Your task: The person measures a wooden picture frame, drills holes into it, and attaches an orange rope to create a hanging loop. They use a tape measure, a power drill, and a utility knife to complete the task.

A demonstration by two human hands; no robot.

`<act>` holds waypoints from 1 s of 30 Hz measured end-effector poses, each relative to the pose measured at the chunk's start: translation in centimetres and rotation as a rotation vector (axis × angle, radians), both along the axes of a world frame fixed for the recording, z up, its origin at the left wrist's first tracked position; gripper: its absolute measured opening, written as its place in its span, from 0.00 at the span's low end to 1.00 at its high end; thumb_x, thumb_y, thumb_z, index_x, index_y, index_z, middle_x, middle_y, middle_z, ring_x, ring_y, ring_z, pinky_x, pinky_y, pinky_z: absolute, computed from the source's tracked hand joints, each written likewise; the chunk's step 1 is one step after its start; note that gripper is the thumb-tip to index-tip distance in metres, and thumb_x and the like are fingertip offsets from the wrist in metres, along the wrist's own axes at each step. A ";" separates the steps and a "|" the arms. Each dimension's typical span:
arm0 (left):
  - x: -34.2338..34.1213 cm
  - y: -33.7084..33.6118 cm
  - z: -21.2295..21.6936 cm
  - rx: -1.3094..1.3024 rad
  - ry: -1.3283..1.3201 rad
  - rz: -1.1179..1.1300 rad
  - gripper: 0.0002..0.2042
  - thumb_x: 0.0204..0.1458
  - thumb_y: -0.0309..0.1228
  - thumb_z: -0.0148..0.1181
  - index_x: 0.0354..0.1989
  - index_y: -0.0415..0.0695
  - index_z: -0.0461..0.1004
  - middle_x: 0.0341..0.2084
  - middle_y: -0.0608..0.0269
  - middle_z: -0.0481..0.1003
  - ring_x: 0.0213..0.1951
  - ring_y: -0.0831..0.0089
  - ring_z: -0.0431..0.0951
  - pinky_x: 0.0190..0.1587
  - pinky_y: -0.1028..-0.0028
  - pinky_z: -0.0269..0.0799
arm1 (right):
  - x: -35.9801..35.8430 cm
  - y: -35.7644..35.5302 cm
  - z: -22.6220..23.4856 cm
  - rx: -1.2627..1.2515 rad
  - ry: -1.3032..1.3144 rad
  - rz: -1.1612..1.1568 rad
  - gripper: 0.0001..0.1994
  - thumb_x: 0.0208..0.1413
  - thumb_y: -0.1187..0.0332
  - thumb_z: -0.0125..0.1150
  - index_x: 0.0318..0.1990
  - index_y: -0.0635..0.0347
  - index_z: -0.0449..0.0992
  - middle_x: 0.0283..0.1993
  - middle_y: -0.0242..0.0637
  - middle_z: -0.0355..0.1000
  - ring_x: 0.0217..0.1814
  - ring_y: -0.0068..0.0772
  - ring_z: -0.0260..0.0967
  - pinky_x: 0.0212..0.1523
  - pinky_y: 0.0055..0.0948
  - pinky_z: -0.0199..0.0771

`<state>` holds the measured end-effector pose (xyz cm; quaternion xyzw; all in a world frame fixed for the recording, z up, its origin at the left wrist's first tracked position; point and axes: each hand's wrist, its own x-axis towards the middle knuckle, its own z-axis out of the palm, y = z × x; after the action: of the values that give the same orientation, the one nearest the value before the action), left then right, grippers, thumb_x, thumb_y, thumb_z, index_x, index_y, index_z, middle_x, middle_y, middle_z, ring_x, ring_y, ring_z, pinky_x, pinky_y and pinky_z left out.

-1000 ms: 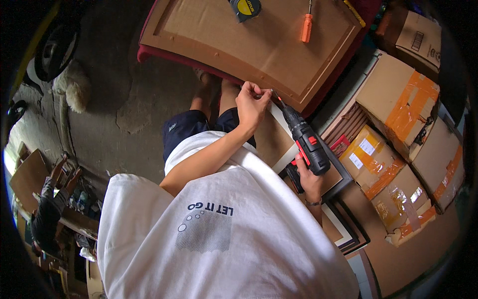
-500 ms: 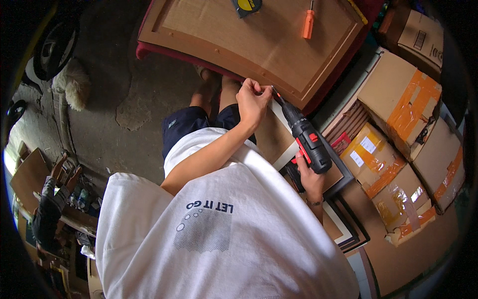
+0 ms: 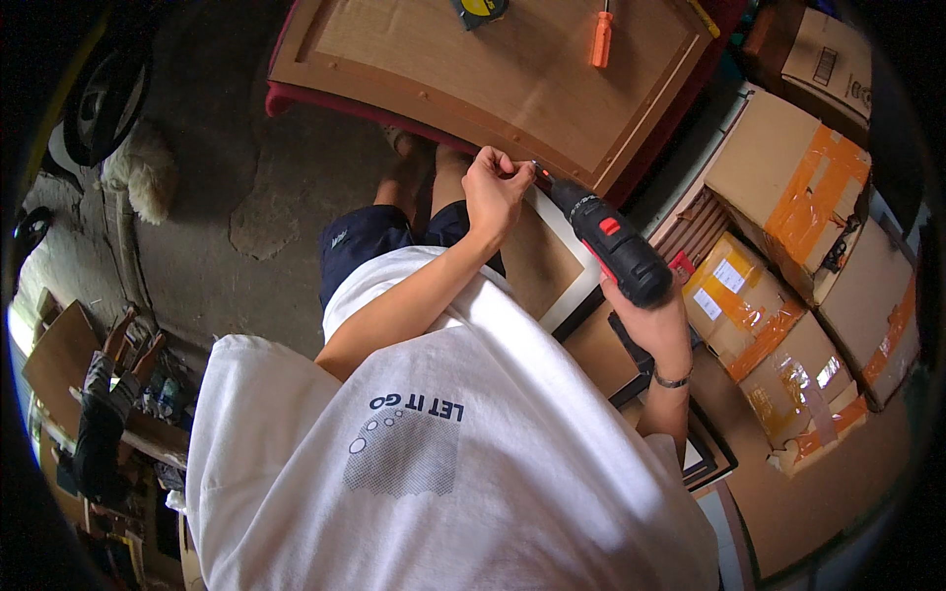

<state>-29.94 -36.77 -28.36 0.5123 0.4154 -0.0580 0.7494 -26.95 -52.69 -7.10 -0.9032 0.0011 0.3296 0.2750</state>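
Observation:
My right hand (image 3: 652, 320) grips a black and red cordless drill (image 3: 613, 241) by its handle, most of which is hidden behind the body. The drill's bit end points up and left toward my left hand (image 3: 493, 192). The fingers of that hand are pinched together right at the bit tip; anything between them is too small to make out. Both hands are at the near edge of a brown wooden framed panel (image 3: 463, 106), which lies flat on a red-covered table. On the panel rest an orange-handled screwdriver (image 3: 600, 41) and a black and yellow tape measure (image 3: 480, 10).
Taped cardboard boxes (image 3: 788, 187) are stacked on the right. Picture frames (image 3: 576, 295) lean below the drill and beside my right arm. A fluffy, cream-coloured bundle (image 3: 143, 172) is on the concrete floor (image 3: 256, 197) at left, and wooden pieces (image 3: 64, 360) are piled at lower left.
My right hand and the back of the drill have swung right and up, so the handle is now less visible. The left hand has shifted slightly and stays pinched at the tip.

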 end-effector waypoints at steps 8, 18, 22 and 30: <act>6.9 4.6 -0.9 0.724 -0.430 -0.994 0.06 0.42 0.25 0.66 0.28 0.40 0.75 0.27 0.47 0.79 0.33 0.46 0.81 0.35 0.61 0.77 | 0.6 0.7 0.4 -0.033 0.048 -0.045 0.13 0.50 0.65 0.71 0.35 0.69 0.80 0.32 0.50 0.80 0.38 0.46 0.82 0.39 0.40 0.78; 14.9 0.7 -1.1 0.704 -0.781 -1.947 0.12 0.40 0.27 0.67 0.34 0.38 0.77 0.36 0.48 0.80 0.42 0.54 0.81 0.41 0.63 0.77 | 1.4 1.7 0.9 -0.068 0.049 0.030 0.14 0.48 0.66 0.73 0.36 0.69 0.80 0.34 0.54 0.79 0.40 0.54 0.80 0.41 0.41 0.78; 15.3 0.1 -1.7 0.668 -0.723 -1.945 0.14 0.36 0.24 0.68 0.33 0.35 0.77 0.35 0.46 0.80 0.40 0.53 0.81 0.39 0.62 0.78 | 2.0 2.7 1.5 -0.144 0.000 0.118 0.16 0.47 0.66 0.73 0.41 0.67 0.79 0.35 0.55 0.79 0.42 0.58 0.79 0.42 0.43 0.78; 15.4 0.3 -2.3 0.643 -0.657 -1.916 0.17 0.26 0.17 0.69 0.31 0.28 0.77 0.33 0.42 0.80 0.38 0.52 0.82 0.35 0.60 0.78 | 1.7 1.4 0.7 -0.160 0.003 0.145 0.22 0.46 0.66 0.74 0.49 0.66 0.78 0.40 0.56 0.78 0.44 0.60 0.76 0.46 0.46 0.76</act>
<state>-14.59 -36.45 -30.67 0.7903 -0.3885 -0.3702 0.2958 -25.28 -51.32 -6.39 -0.9194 -0.0376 0.3489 0.1774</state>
